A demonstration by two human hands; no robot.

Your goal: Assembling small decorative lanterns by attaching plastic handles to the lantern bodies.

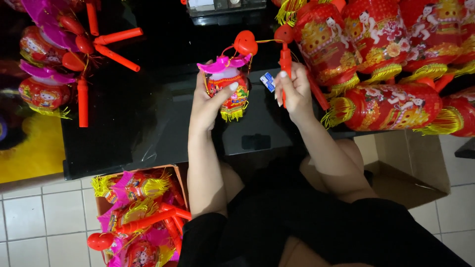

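My left hand (210, 101) grips a small red toy lantern (228, 89) with a pink roof-shaped top and yellow fringe, held upright over the black table (128, 118). A red heart-shaped piece (246, 42) sits above it on a thin yellow cord. My right hand (295, 91) is closed around a red plastic stick handle (285, 62) whose round end joins that cord. A small blue and white item (267, 81) shows between the two hands.
Several large red lanterns (391, 106) with yellow tassels lie at the right of the table. More lanterns and red sticks (116, 37) lie at the upper left. A cardboard box (141, 217) of lanterns stands on the tiled floor at lower left; an open box (405, 168) is at right.
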